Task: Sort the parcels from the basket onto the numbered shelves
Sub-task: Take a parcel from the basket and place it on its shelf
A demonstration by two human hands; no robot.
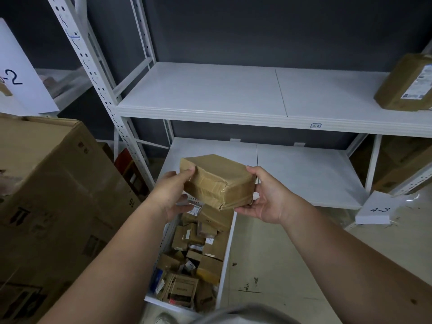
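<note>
Above the basket, before the lower shelf's front edge: parcel is held in the air.
Left hand: fingers curled on the parcel's left end.
Right hand: thumb on top, fingers under its right end.
Risk: no label shows, so it may go to the wrong shelf.
Risk: glossy tape may slip.

The small brown cardboard parcel is wrapped all over in glossy tan packing tape that wrinkles at its corners and catches the light. The white painted metal shelf boards look smooth and matt, and the perforated white metal upright beside them has the same dull finish. The large brown corrugated cardboard box is matt with dark printing, the white paper sign is plain and flat, and the pale floor has a faint sheen with dark scuffs.
</note>
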